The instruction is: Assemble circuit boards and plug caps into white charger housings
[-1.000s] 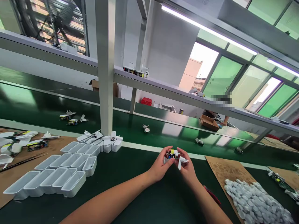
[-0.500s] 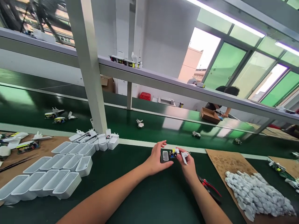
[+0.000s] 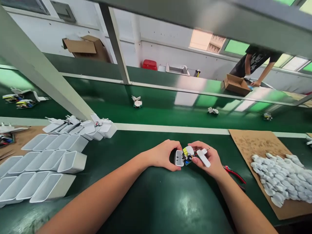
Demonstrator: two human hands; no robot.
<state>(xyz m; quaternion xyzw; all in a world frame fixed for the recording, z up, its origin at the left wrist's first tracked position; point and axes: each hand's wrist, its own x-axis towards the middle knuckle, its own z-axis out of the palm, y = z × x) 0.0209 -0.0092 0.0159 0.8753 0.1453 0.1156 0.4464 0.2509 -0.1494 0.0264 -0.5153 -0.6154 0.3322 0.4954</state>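
My left hand (image 3: 168, 154) is closed round a small white plastic housing (image 3: 179, 158), its open end turned to the right. In my right hand (image 3: 207, 157) is a small circuit board (image 3: 187, 155) with yellow and black parts, held at the mouth of the housing. A white plug cover (image 3: 203, 158) with pins hangs from the board's side, against my right fingers. Whether the board's edge is inside the housing, I cannot tell. Just right of my right wrist lie red-handled pliers (image 3: 235, 174) on the green bench.
Rows of open white housings (image 3: 46, 167) stand at the left, several with plug covers on top. On cardboard (image 3: 243, 143) at the right lies a heap of small white parts (image 3: 280, 177). Board assemblies (image 3: 137, 102) lie on the green conveyor. Behind it, a person (image 3: 255, 65) handles a brown box (image 3: 236, 84).
The view has tilted down. My left hand has closed round the housing, which before stood between spread fingers. The board has come closer to the housing's open end.
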